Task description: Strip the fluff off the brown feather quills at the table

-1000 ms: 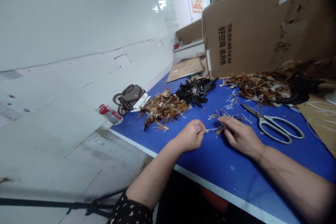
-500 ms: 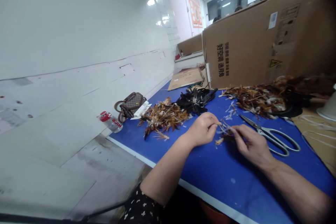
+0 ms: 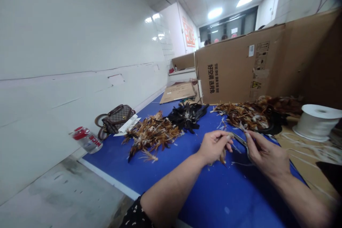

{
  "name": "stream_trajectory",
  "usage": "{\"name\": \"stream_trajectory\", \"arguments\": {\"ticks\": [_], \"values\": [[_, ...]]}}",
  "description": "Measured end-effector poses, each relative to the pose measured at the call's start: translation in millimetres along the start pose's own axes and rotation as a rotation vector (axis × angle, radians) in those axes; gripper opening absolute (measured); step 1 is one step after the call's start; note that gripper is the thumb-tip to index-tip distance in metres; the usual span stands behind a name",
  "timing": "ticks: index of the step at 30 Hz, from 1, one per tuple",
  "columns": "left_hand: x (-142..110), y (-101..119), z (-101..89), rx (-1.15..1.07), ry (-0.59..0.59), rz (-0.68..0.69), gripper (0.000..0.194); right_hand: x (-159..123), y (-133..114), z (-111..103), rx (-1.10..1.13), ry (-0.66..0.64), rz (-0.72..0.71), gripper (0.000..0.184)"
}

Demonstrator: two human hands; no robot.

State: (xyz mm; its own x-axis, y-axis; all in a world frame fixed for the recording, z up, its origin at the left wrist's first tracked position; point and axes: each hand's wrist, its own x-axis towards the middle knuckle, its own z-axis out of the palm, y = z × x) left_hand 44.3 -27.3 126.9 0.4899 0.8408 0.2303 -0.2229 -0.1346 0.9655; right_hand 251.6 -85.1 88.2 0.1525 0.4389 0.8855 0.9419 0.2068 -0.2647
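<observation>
My left hand (image 3: pixel 215 146) is closed in a pinch over the blue table, with a small tuft of brown feathers (image 3: pixel 222 157) hanging beneath its fingers. To its right, my right hand (image 3: pixel 268 155) pinches a thin pale strip (image 3: pixel 242 127) between thumb and forefinger. The scissors (image 3: pixel 238 139) lie on the table behind the right hand, which hides their handles. Loose pale strips and scraps lie around both hands. A pile of brown feathers (image 3: pixel 156 131) is left of the left hand, beside a bunch of black feathers (image 3: pixel 188 115).
Beyond my right hand is another brown feather heap (image 3: pixel 240 112). A white spool (image 3: pixel 316 123) stands at right on brown board. A large cardboard box (image 3: pixel 235 67) walls off the back. A checked handbag (image 3: pixel 117 119) and a red-capped bottle (image 3: pixel 87 140) sit at the left edge.
The camera has turned, bringing the spool fully into view. My hands have drawn slightly apart; the right one has come up with the pale strip and now covers the scissors' handles.
</observation>
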Motion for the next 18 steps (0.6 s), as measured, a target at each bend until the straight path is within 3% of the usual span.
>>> {"name": "stream_trajectory", "arguments": {"ticks": [4, 13, 18], "values": [[-15.5, -22.7, 7.9, -0.131, 0.021, -0.175, 0.073, -12.8, 4.0, 9.1, 0.089, -0.08, -0.063, 0.03], [-14.5, -26.9, 8.6, -0.33, 0.014, -0.204, 0.069, -28.1, -0.6, 18.9, 0.329, -0.231, -0.037, 0.028], [-12.8, -31.8, 4.9, -0.386, -0.04, -0.244, 0.088, -30.9, -0.7, 18.7, 0.411, -0.269, 0.011, 0.027]]}}
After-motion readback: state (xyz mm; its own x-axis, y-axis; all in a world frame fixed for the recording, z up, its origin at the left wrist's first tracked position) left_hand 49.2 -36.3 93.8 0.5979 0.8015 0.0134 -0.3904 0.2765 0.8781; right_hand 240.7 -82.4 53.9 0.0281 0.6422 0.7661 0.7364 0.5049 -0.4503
